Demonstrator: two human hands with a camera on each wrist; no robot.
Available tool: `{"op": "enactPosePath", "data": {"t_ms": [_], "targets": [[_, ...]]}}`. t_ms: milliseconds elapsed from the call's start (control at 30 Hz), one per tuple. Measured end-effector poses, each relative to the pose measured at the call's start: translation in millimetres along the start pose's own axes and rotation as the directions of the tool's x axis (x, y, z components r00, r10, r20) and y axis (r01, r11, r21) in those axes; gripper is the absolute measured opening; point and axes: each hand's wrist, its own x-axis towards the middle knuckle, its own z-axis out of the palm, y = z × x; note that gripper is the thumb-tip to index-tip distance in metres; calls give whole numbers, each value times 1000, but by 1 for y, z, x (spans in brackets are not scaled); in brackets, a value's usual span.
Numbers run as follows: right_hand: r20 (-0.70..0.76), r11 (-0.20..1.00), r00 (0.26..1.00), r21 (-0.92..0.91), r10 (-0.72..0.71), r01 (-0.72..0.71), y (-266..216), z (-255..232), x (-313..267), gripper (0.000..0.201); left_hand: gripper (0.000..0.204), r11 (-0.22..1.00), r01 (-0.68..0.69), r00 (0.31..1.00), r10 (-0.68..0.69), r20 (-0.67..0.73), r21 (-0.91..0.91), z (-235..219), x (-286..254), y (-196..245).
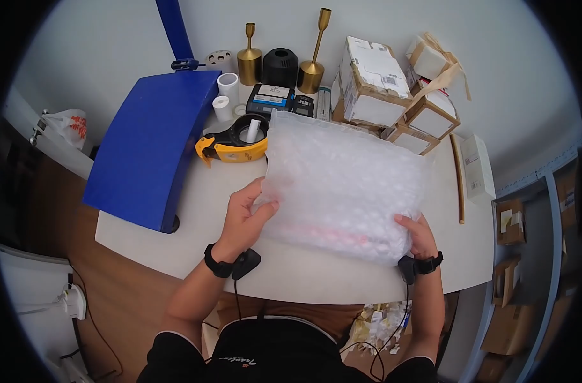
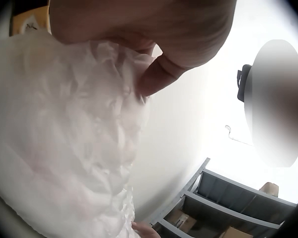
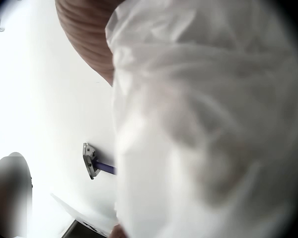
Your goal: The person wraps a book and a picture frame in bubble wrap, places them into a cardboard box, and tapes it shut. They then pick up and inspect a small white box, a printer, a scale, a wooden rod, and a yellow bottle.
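A translucent bubble-wrap package (image 1: 342,185), with something reddish showing faintly near its lower edge, is held up over the white table (image 1: 291,281). At its left edge the left hand (image 1: 245,214) pinches the wrap, thumb on the near side. The right hand (image 1: 419,236) grips the lower right corner, its thumb on top and its other fingers hidden behind. In the left wrist view the left hand (image 2: 149,29) presses its thumb to the crumpled wrap (image 2: 69,129). The right wrist view shows part of the right hand (image 3: 89,34) behind the wrap (image 3: 203,119).
Left of the package lie a blue panel (image 1: 154,140) and a yellow tape dispenser (image 1: 233,150). Behind are a label printer (image 1: 270,99), brass holders (image 1: 249,64) and boxes (image 1: 377,83). A wooden stick (image 1: 457,179) and a white box (image 1: 478,169) lie at right.
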Motion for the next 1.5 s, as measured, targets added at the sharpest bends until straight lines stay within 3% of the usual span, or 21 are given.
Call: {"op": "enactPosePath", "data": {"t_ms": [67, 100, 167, 233, 300, 333, 367, 400, 500, 633, 700, 733, 800, 833, 867, 933, 1000, 1167, 1267, 1400, 1500], "targets": [[12, 996, 997, -34, -78, 78, -3, -1, 2, 60, 34, 979, 56, 974, -10, 227, -195, -8, -6, 6], [19, 985, 987, -64, -157, 158, -3, -3, 1, 59, 34, 978, 62, 974, -16, 226, -197, -16, -10, -2], [3, 964, 966, -72, -258, 257, 3, -18, 0, 58, 46, 924, 187, 882, -8, 471, -333, -29, -18, -19], [-13, 930, 933, -85, -359, 357, 5, -30, -6, 57, 46, 910, 224, 876, -31, 482, -350, -24, -33, -16], [0, 900, 910, 147, -415, 410, 3, -36, -13, 58, 48, 897, 258, 869, -53, 492, -360, -20, -28, -9], [0, 902, 912, 152, -410, 405, 6, -44, -12, 58, 53, 890, 233, 679, 139, 721, -391, -14, -9, -2], [-19, 901, 936, 264, -353, 345, 12, -59, -8, 62, 59, 877, 221, 407, 314, 858, -426, -9, 0, 4], [-31, 884, 956, 372, -293, 283, 18, -73, -3, 67, 59, 879, 226, 409, 306, 860, -420, -6, -1, 8], [40, 903, 945, 309, -325, 298, 16, -69, -2, 66, 68, 867, 383, 296, 212, 931, -319, 1, -7, 12], [37, 941, 956, 190, -291, 279, 13, -54, -5, 66, 52, 951, 298, 370, -34, 928, -84, 6, -10, 16], [36, 955, 961, 122, -275, 269, 14, -52, -5, 65, 50, 978, 132, 601, -208, 772, 160, 10, -7, 17], [35, 963, 965, 75, -262, 258, 12, -50, -7, 61, 50, 978, 135, 597, -209, 774, 159, 13, -8, 15], [29, 969, 968, 28, -248, 247, 6, -43, -10, 58, 45, 932, -48, 904, -112, 412, 358, 18, -10, 12], [-5, 971, 974, -70, -228, 227, 2, -39, -13, 54, 43, 942, 29, 933, -146, 330, 335, 20, -9, 18], [-41, 965, 977, -167, -211, 202, -2, -34, -15, 50, 43, 942, 28, 931, -146, 334, 334, 19, -7, 16], [-43, 944, 977, -271, -208, 189, -12, -25, -18, 48, 45, 873, -196, 942, 42, 333, 446, 13, -4, 8], [-44, 912, 978, -371, -203, 173, -21, -20, -17, 47, 53, 882, -160, 941, 0, 340, 443, 10, -3, 5], [-51, 779, 977, -613, -207, 133, -35, -10, -5, 48, 86, 643, -251, 891, -139, 432, 724, 14, -7, 11], [-18, 718, 979, -683, -201, 135, -32, -1, 0, 51, 96, 624, -269, 847, -209, 489, 733, 18, -9, 11], [-65, 778, 964, -605, -260, 169, -34, 18, -4, 51, 98, 611, -296, 826, -222, 518, 734, 17, -8, 11], [24, 848, 961, -465, -277, 256, -37, 14, -3, 50, 94, 603, -331, 841, -160, 517, 726, 14, -8, 12]]}}
